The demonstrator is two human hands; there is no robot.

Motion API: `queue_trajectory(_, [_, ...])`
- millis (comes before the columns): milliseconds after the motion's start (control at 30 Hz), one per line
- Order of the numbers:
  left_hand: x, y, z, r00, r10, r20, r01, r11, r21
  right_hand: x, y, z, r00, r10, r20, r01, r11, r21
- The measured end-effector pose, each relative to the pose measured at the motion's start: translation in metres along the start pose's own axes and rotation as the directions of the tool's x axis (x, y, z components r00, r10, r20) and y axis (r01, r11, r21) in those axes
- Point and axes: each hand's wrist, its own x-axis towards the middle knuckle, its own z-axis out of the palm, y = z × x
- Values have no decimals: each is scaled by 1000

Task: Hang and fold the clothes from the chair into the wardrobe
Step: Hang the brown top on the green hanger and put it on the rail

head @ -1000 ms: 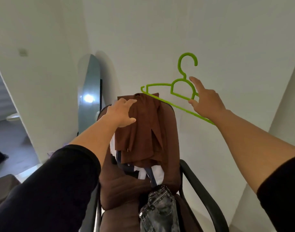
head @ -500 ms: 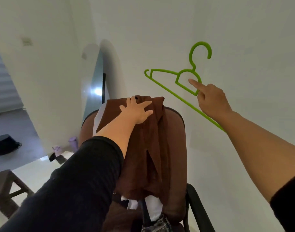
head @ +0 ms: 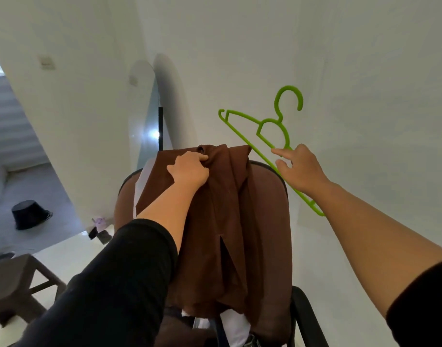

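While a dark stool point(head: 12, 279) stands at the near left, the left hand point(head: 189, 170) pinches the top of the brown garment point(head: 214, 221) draped over the chair point(head: 272, 196) back. To the right, the right hand point(head: 300, 169) holds the green hanger point(head: 242, 131), fingers curled round its bar. Nothing looks hung yet; more clothes point(head: 235, 324) lie underneath, and no wardrobe is in view.

Brown garment point(head: 222, 221) draped over the brown chair back point(head: 270, 196), hanging down the front. Green plastic hanger point(head: 262, 136) tilted, up beside it.
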Motion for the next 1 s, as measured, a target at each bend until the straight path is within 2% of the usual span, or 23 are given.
queue_trajectory(67, [-1,-4,-2,998,-6,-59,-1,993,-117,-2,-8,2,1000,12,7,-12,999,32])
queue_trajectory(133, [-7,-9,-6,997,-9,-78,-17,947,-322,-6,-18,4,1000,18,21,-20,998,63])
queue_trajectory(200, [-17,-16,-17,999,-18,-33,-4,829,-559,-11,-32,4,999,3,40,-5,998,69])
queue_trajectory(267, [-27,-23,-34,998,31,60,25,664,-747,-15,-48,1,998,-22,60,18,998,68])
queue_trajectory(367, [-37,-32,-67,975,163,151,51,498,-866,-21,-79,-4,996,-60,73,53,994,97])
queue_trajectory(500, [-50,-42,-109,930,306,204,75,384,-920,-29,-127,-3,993,-94,64,81,981,179])
queue_trajectory(633, [-65,-53,-140,913,374,163,8,383,-924,-38,-173,6,974,-207,91,184,958,218])
queue_trajectory(767, [-77,-72,-165,905,378,196,41,383,-923,-52,-213,0,976,-203,76,185,963,195])
queue_trajectory(833, [-83,-82,-176,891,369,266,63,479,-875,-58,-227,-7,982,-179,53,164,963,213])
queue_trajectory(933, [-98,-87,-184,854,315,414,26,769,-639,-68,-249,-17,988,-156,3,149,948,281])
queue_trajectory(1000, [-107,-87,-185,854,289,432,22,810,-586,-75,-260,-23,988,-156,-11,151,936,319])
